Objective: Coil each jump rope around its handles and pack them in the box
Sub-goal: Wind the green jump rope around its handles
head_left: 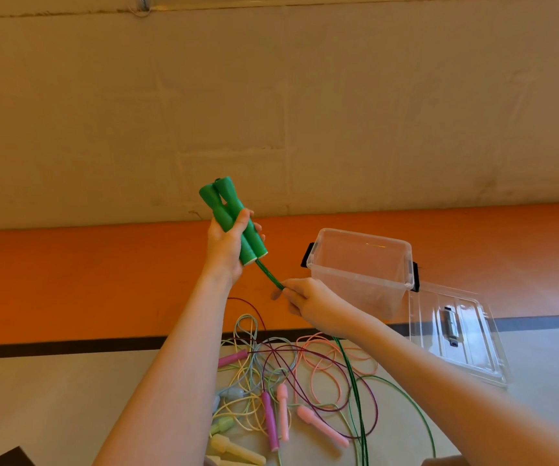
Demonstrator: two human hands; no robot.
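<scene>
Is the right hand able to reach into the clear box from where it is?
Probably yes. The right hand is just beside the box, whose lid is off and lies next to it, so the top is open. But its fingers are pinching the green rope, so it is busy.

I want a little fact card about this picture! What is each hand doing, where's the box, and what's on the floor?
left hand: holds the two green handles together, raised up
right hand: pinches the green rope just below the handles
green rope: not yet coiled; it trails down to the floor
clear plastic box: open, nothing visible inside, on the floor beyond the right hand
lid: lies flat beside the box
loose jump ropes: tangled pile on the floor, with pink, purple, yellow and pale blue handles
</scene>
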